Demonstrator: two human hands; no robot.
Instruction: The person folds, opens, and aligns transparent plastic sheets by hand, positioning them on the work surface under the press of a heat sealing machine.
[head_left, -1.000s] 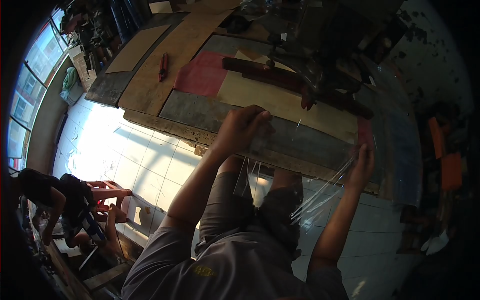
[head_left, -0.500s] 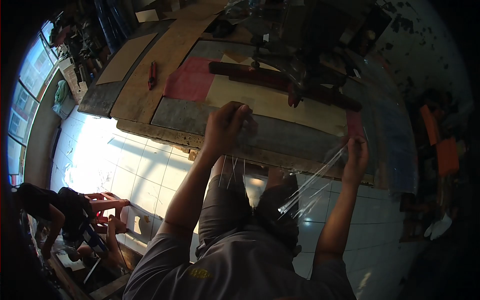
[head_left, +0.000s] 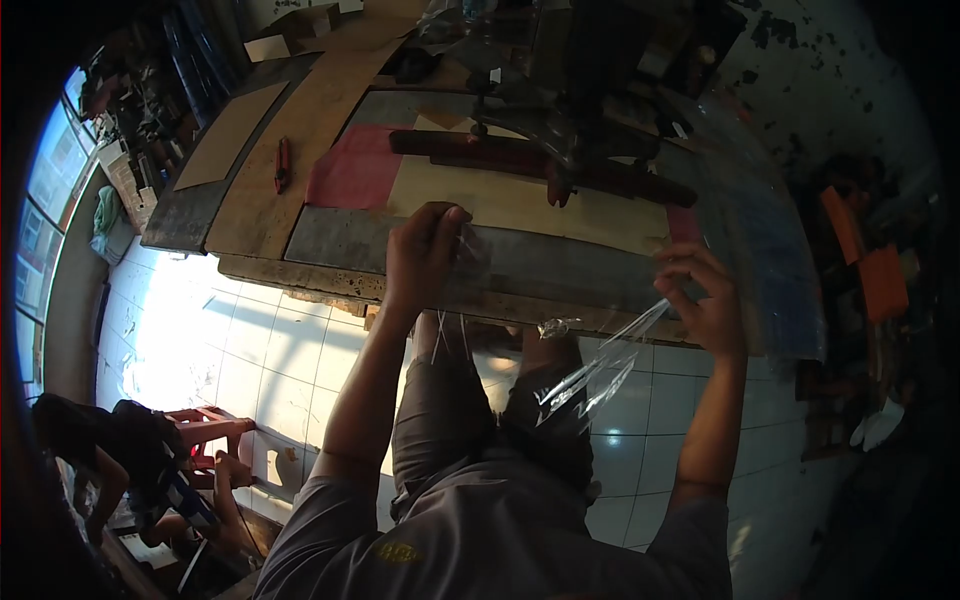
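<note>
My left hand (head_left: 424, 258) is raised over the table's near edge, thumb and fingers pinched together on a clear plastic film (head_left: 474, 262) that is hard to see. To the right, my right hand (head_left: 708, 300) has its thumb and fingers spread apart. A crumpled strip of clear plastic film (head_left: 605, 368) trails down and left from just below that thumb. Whether it still touches the hand I cannot tell. Beyond both hands, a cream sheet (head_left: 520, 205) and a pink sheet (head_left: 355, 170) lie under the dark red bar (head_left: 530, 158) of a press.
A red cutter knife (head_left: 282, 165) lies on the brown board (head_left: 262, 190) at left. Cardboard (head_left: 230, 135) rests beside it. Clear sheeting (head_left: 775, 270) hangs off the table's right side. Another person (head_left: 130, 465) sits low at left by a red stool (head_left: 213, 430).
The fingers of my right hand have parted from a pinch, and the plastic strip's upper end sits lower against them. My left hand stays pinched. The whole view has shifted slightly.
</note>
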